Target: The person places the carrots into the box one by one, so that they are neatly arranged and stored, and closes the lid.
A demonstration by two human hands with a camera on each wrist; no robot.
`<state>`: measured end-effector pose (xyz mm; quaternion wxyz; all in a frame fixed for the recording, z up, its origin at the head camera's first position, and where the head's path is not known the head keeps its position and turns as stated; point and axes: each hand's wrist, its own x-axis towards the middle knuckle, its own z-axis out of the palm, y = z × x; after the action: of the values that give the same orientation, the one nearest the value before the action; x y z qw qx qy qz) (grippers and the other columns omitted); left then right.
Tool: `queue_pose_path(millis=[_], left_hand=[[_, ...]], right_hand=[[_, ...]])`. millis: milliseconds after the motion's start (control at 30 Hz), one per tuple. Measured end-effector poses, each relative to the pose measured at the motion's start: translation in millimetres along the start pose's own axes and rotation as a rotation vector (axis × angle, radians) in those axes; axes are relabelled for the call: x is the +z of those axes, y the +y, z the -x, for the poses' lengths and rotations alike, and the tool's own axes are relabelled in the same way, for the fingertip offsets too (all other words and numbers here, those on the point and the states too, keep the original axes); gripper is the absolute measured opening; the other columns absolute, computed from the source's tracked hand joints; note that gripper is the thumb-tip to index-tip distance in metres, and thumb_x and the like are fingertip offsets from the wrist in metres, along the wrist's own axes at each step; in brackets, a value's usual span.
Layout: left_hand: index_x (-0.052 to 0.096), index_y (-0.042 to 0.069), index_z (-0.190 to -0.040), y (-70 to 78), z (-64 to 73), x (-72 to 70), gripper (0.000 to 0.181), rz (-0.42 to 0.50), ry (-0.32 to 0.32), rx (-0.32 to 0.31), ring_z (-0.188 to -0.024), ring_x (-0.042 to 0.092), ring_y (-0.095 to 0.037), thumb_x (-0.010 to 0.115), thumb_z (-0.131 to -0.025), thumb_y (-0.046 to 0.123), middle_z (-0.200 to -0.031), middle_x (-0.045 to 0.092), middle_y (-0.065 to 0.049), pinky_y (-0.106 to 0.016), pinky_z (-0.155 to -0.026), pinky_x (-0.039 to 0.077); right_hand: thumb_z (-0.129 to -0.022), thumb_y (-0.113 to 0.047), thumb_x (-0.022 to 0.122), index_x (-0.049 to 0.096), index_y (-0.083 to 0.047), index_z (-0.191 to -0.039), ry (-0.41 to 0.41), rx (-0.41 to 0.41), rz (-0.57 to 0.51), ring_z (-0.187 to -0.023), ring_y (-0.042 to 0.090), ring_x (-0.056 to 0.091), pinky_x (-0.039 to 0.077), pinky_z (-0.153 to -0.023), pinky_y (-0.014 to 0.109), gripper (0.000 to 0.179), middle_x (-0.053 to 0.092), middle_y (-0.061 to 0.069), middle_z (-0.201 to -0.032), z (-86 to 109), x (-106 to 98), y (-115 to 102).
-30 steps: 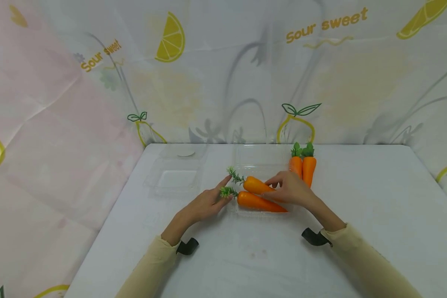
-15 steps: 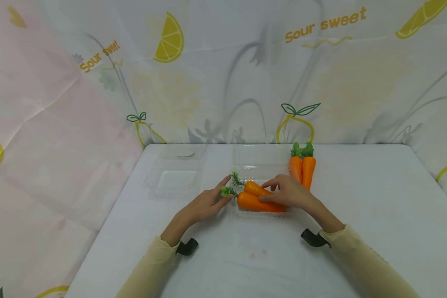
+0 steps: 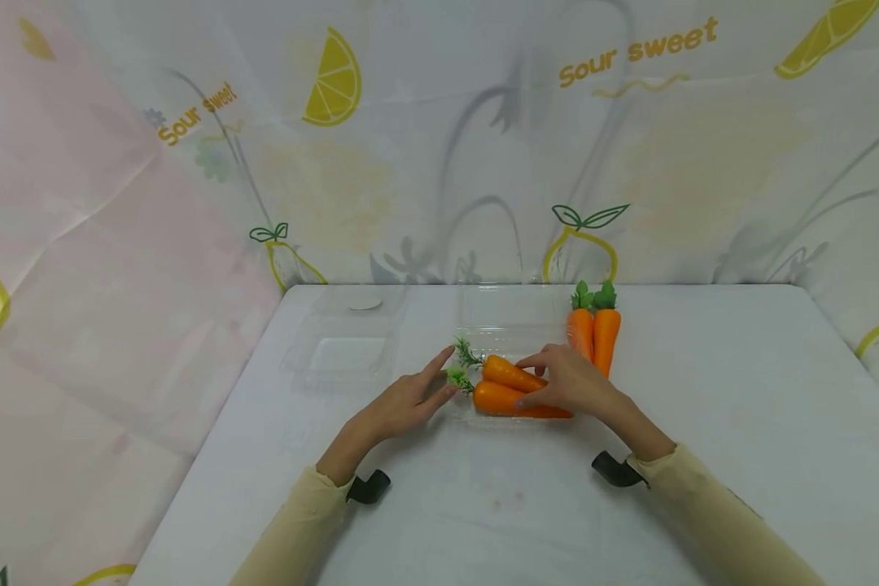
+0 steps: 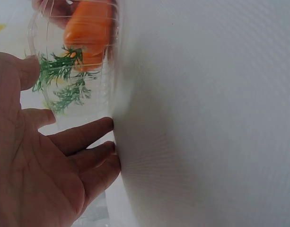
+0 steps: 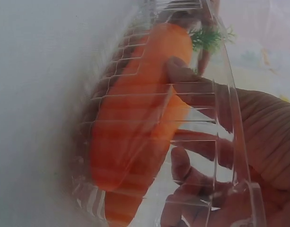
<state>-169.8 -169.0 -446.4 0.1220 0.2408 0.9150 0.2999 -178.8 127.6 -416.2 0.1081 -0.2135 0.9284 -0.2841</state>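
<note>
Two orange carrots with feathery green tops lie side by side in a clear plastic clamshell box, its lid (image 3: 514, 306) folded back. My right hand (image 3: 575, 381) reaches into the box. Its thumb lies on the near carrot (image 3: 494, 399), its index finger over the far carrot (image 3: 509, 373), so the pair sits between them. Through the box wall (image 5: 232, 109), the right wrist view shows thumb and fingers around the carrots. At the box's left end my left hand (image 3: 403, 404) has its fingers spread and fairly straight, thumb and index finger by the carrot tops.
Two more carrots (image 3: 606, 330) with leafy green tops lie right of the box, partly hidden by my right hand. Another clear clamshell box (image 3: 344, 354) stands open at the back left. A printed cloth (image 3: 439, 163) hangs behind the white table (image 3: 732, 391).
My right hand has brought the far carrot down beside the near one, and the near carrot has shifted slightly right. My left hand has stayed in place.
</note>
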Motion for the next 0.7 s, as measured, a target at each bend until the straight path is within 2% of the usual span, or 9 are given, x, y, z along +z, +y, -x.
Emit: queue_pose_path(millis=[167, 333, 500, 700], left_hand=[[0.011, 0.034, -0.159, -2.5, -1.1, 2.2, 0.069, 0.003, 0.007, 0.003, -0.124, 0.055, -0.028, 0.041, -0.101, 0.057, -0.141, 0.054, -0.012, -0.048, -0.106, 0.039], [0.011, 0.035, -0.159, -2.9, -1.3, 2.2, 0.069, 0.012, 0.006, 0.012, -0.125, 0.055, -0.028, 0.041, -0.101, 0.058, -0.141, 0.053, -0.012, -0.048, -0.107, 0.039], [0.01, 0.035, -0.159, -2.3, -0.8, 1.0, 0.069, 0.015, 0.0, 0.003, -0.127, 0.053, -0.028, 0.041, -0.101, 0.058, -0.142, 0.053, -0.012, -0.048, -0.107, 0.038], [0.011, 0.034, -0.159, -0.5, -0.3, 0.2, 0.069, 0.018, -0.01, -0.008, -0.127, 0.052, -0.029, 0.042, -0.101, 0.057, -0.143, 0.052, -0.012, -0.048, -0.108, 0.037]], right_hand=[[-0.073, -0.043, 0.086, 0.069, -0.007, -0.123, 0.007, -0.003, -0.007, -0.083, 0.02, 0.049, 0.044, -0.066, 0.03, 0.063, 0.058, 0.003, -0.092, 2.6, -2.1, 2.2], [-0.079, -0.043, 0.082, 0.068, -0.007, -0.125, 0.017, 0.015, -0.079, -0.088, 0.023, 0.049, 0.045, -0.069, 0.032, 0.061, 0.058, 0.005, -0.099, 7.7, -8.8, 3.0], [-0.084, -0.035, 0.08, 0.069, -0.005, -0.122, 0.094, -0.009, -0.129, -0.091, 0.027, 0.049, 0.045, -0.07, 0.034, 0.05, 0.061, 0.01, -0.1, 11.2, -20.7, 4.9], [-0.089, -0.029, 0.076, 0.07, -0.005, -0.119, 0.196, 0.031, -0.147, -0.087, 0.024, 0.052, 0.047, -0.068, 0.033, 0.039, 0.061, 0.006, -0.097, 13.0, -33.4, 14.1]])
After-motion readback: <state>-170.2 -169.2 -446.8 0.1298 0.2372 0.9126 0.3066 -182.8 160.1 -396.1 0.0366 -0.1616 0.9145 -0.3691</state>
